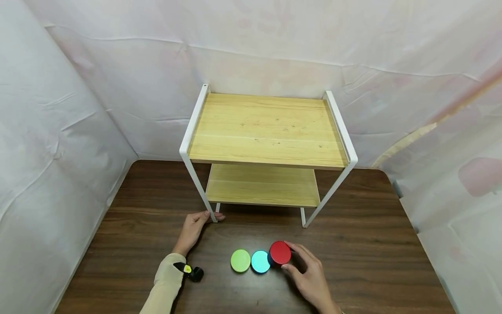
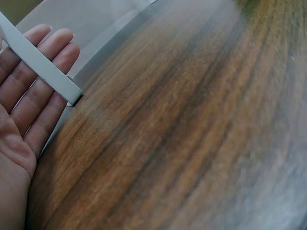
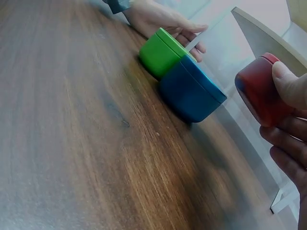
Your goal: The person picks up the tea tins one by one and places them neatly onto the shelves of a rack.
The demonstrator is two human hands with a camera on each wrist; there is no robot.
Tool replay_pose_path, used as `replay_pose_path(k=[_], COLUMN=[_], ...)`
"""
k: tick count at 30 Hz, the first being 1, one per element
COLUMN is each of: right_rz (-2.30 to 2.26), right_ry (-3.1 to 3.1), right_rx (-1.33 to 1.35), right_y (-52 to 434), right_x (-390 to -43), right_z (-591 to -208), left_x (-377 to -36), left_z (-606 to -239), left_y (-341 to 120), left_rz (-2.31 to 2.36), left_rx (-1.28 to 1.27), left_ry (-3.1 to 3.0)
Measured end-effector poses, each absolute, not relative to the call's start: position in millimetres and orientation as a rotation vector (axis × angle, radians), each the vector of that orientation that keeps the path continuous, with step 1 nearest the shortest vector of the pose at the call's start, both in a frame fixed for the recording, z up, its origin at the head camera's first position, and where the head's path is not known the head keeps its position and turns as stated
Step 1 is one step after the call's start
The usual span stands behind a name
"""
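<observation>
My right hand holds a round red tin between thumb and fingers; in the right wrist view the tin is raised off the table. To its left stand a blue round tin and a green round tin, side by side on the table. My left hand is at the foot of the shelf's front left leg. In the left wrist view its straight fingers lie behind the white leg.
A two-tier shelf with a white frame stands on the brown wooden table. Its upper board and lower board are pale wood. Whitish cloth hangs behind and at both sides.
</observation>
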State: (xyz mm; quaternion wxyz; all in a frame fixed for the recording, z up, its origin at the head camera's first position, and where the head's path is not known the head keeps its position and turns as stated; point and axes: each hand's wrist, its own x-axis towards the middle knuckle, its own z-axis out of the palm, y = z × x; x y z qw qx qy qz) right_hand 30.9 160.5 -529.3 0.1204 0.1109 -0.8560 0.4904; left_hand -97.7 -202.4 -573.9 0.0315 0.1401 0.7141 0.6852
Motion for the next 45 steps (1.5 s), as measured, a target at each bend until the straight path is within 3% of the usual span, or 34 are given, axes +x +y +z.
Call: replay_pose_path(k=[45], right_rz=[1.47], right_ry=[-2.422], right_rx=[0.489], right_y=[153], right_x=[19], right_z=[-509], left_x=[-97], left_z=[-576], left_y=[-203], left_rz=[2.079], left_rx=[0.391], left_ry=[2.21])
